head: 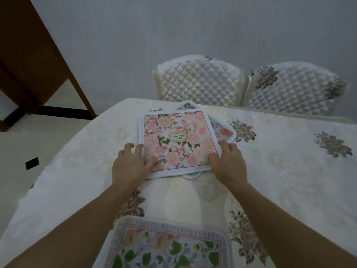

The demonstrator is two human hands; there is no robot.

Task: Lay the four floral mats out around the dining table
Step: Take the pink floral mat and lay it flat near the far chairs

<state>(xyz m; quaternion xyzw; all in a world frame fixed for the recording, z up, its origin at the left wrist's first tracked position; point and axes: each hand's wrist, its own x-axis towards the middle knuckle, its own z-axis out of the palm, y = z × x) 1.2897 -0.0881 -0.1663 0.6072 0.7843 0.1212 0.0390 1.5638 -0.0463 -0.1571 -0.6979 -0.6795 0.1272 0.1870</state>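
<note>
Near mat (166,246) lies flat; hands flank pink mat (178,141).

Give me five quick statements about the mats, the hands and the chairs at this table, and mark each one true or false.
1. Both hands rest on the pink floral mat, the left hand at its left edge and the right hand at its right edge. True.
2. The pink mat lies alone on the tablecloth. False: it lies on top of another mat that shows at its far right.
3. A mat with green leaves lies at the near table edge. True.
4. Three chairs stand at the far side. False: two quilted chairs show.
5. The left hand holds a cup. False: no cup shows.
</note>
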